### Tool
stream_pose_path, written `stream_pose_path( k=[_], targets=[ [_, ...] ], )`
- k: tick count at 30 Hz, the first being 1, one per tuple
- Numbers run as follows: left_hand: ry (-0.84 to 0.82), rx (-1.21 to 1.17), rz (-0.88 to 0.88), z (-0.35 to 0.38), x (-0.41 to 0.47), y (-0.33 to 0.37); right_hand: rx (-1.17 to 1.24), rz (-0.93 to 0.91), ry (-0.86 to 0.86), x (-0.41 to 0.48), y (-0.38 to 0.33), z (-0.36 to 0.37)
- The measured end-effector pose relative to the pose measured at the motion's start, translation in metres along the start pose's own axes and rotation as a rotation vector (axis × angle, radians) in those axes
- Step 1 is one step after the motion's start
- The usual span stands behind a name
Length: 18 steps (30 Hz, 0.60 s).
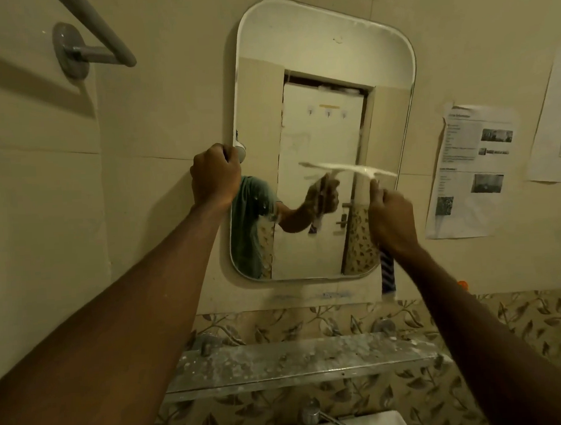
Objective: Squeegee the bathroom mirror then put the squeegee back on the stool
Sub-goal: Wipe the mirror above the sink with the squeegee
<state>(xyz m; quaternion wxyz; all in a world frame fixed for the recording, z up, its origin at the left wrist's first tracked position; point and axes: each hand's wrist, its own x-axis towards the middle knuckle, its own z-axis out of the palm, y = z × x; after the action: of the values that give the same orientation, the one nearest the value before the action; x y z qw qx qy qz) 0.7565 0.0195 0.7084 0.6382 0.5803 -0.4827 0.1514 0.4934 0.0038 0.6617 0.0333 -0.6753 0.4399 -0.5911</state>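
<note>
The bathroom mirror [324, 66], a tall rounded rectangle, hangs on the beige wall ahead. My left hand [216, 175] grips the mirror's left edge about halfway up. My right hand [390, 218] is closed around the handle of a white squeegee [351, 170], whose blade lies almost level against the glass on the mirror's right side, blurred by motion. A blue-and-white striped end of the handle sticks out below my wrist. The mirror reflects a white door and my arm. The stool is out of view.
A dusty glass shelf [298, 362] runs below the mirror, over a tap [309, 418] and the sink's rim. A grey towel rail [89, 50] juts from the wall at upper left. Printed papers [473, 171] are stuck to the wall on the right.
</note>
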Motion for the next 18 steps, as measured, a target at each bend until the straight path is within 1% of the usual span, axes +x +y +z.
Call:
stream_pose_path(
  k=[2, 4, 7, 9, 12, 15, 18],
  targets=[
    [-0.019, -0.017, 0.003, -0.003, -0.001, 0.001, 0.007, 0.009, 0.022, 0.024, -0.021, 0.0],
    [-0.039, -0.015, 0.006, -0.008, -0.001, 0.001, 0.02, 0.057, 0.026, 0.038, -0.034, -0.002],
    [-0.046, 0.007, 0.001, -0.01, -0.001, 0.001, 0.012, 0.081, -0.014, 0.047, -0.045, -0.004],
    [-0.053, -0.001, 0.0, -0.008, -0.001, 0.002, -0.035, 0.058, -0.024, 0.038, -0.041, 0.001],
    [-0.05, 0.007, -0.002, -0.007, -0.001, 0.001, -0.104, 0.027, -0.024, 0.001, -0.018, 0.023],
    [-0.044, 0.011, 0.006, -0.007, -0.002, 0.0, -0.137, 0.049, -0.04, -0.04, 0.0, 0.037],
    [-0.044, 0.006, 0.002, -0.007, -0.003, 0.001, -0.076, 0.041, -0.066, -0.033, -0.01, 0.029]
  ],
)
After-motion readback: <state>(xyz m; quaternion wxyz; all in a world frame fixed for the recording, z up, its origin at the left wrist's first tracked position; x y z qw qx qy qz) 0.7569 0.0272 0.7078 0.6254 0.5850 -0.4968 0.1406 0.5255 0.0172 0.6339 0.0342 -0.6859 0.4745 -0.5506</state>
